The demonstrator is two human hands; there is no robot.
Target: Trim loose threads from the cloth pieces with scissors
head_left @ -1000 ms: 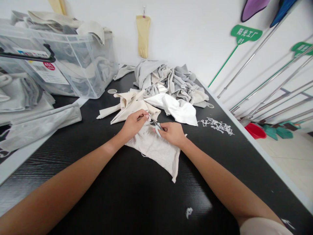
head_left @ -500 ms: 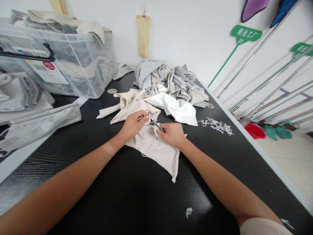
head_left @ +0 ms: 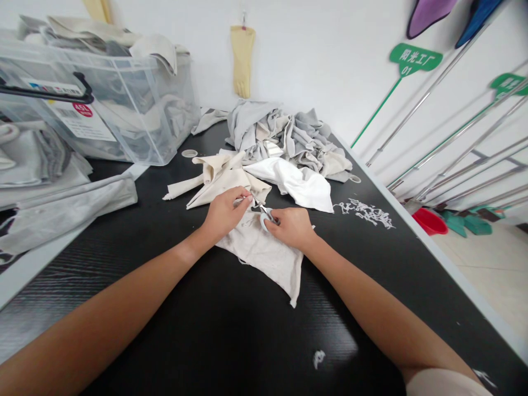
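A pale beige piece of cloth (head_left: 268,247) lies on the black table, one corner pointing toward me. My left hand (head_left: 228,214) pinches its far edge between thumb and fingers. In my right hand (head_left: 292,225) is a pair of scissors (head_left: 264,216) with light grey handles, fingers closed round the loops. The blades point up and left at the cloth edge, close to my left fingertips. How far the blades are parted is too small to tell. Just beyond my hands lie a folded cream cloth (head_left: 225,184) and a white cloth (head_left: 295,181).
A heap of grey cloths (head_left: 284,132) lies at the back. White thread scraps (head_left: 367,213) are at the right, with another scrap (head_left: 318,358) nearer me. A clear plastic bin (head_left: 136,115) full of cloths and a stack of grey cloths (head_left: 37,154) stand left. A red basin (head_left: 429,221) is on the floor.
My left hand has shifted slightly to the right along the cloth edge. The scissors have moved a little, and less of the blades shows beside my left fingers.
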